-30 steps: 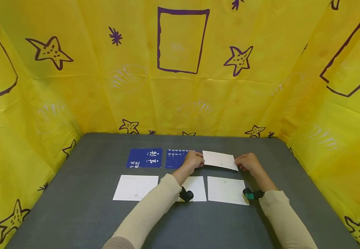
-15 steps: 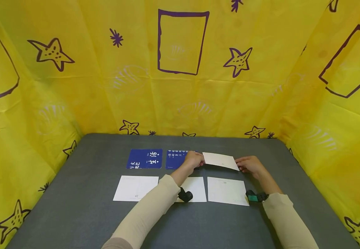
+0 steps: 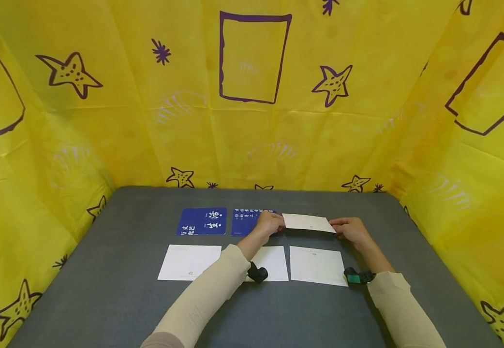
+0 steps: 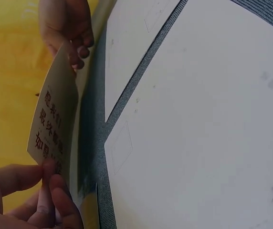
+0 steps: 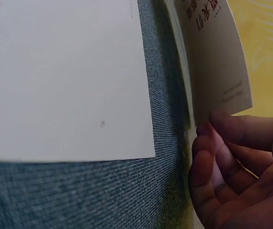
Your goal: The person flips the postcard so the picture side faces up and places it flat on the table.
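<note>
Between my two hands a postcard (image 3: 307,222) is held up at a tilt, its pale blank-looking side showing in the head view and a shadow beneath it. Dark reddish characters cover its other side (image 4: 50,121) in the left wrist view. My left hand (image 3: 269,224) pinches the left end between thumb and fingers, and overlaps the right part of a blue card (image 3: 244,220). At the opposite end my right hand (image 3: 351,229) pinches the corner; the right wrist view shows its thumb (image 5: 244,129) against the card's edge.
Another blue card (image 3: 201,221) with white characters lies at the back left. Nearer the person is a row of white cards: left (image 3: 188,262), middle (image 3: 275,263), partly behind the left arm, and right (image 3: 318,266). Yellow patterned cloth (image 3: 252,140) surrounds the grey table (image 3: 121,270).
The held postcard has tipped further, so its pale face looks narrower and its near right corner sits higher. My right hand has shifted slightly right; the cards on the table are unmoved.
</note>
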Demonstrator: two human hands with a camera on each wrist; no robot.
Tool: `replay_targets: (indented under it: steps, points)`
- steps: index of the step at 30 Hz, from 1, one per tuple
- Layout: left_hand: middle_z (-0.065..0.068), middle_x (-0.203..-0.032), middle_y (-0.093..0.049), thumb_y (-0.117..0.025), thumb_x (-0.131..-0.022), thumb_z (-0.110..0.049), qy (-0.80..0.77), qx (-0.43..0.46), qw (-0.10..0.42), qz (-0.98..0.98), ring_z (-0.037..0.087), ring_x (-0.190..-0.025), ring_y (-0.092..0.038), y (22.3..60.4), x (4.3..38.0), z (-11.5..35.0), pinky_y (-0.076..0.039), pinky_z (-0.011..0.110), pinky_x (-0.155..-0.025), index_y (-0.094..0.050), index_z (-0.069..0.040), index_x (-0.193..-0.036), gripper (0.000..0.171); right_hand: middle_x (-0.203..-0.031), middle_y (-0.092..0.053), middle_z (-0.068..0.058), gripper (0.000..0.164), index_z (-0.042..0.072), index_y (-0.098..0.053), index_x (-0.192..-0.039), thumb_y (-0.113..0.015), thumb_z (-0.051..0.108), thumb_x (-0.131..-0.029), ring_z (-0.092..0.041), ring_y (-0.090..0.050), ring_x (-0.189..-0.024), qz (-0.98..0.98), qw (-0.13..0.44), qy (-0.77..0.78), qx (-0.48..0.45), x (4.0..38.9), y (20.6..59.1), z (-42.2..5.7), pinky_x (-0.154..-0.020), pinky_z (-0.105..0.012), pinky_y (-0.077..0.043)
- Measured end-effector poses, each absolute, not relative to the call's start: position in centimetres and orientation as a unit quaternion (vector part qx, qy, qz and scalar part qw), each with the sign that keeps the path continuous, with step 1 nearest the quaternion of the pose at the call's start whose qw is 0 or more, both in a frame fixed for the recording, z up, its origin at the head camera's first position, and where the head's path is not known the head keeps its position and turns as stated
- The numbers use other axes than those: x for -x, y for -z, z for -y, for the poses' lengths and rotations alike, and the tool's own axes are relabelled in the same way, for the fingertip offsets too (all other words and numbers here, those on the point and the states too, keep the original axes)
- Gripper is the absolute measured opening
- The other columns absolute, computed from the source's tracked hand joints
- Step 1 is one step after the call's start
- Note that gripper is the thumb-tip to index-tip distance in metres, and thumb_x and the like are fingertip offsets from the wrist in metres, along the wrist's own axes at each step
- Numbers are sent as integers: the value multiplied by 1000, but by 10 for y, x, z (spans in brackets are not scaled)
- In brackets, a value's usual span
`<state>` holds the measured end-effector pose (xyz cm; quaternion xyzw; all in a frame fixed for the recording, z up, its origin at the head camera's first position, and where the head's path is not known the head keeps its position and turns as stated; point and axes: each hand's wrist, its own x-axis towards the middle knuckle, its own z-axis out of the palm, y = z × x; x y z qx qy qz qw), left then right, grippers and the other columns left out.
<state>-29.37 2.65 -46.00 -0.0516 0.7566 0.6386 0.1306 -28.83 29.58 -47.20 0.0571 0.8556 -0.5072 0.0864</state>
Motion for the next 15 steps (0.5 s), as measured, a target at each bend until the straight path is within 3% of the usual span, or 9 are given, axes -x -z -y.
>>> replay_targets:
  steps: [9, 15]
  points:
    - [17, -106, -70, -67, -82, 1, -635, 32, 128, -761, 11, -70, -54, 457, 293, -23, -54, 30, -78, -71, 6, -106, 25, -87, -69, 1, 30, -12, -63, -118, -56, 4, -93, -13, -61, -74, -853, 74, 514, -45, 285, 467, -295, -65, -26, -52]
    - [17, -112, -70, -67, -85, -3, -624, 30, 114, -773, 16, -82, -61, 456, 291, -23, -52, 34, -86, -72, 3, -109, 25, -87, -73, -6, 32, -15, -61, -119, -57, 2, -92, -14, -60, -71, -850, 67, 522, -37, 284, 463, -293, -64, -26, -52]
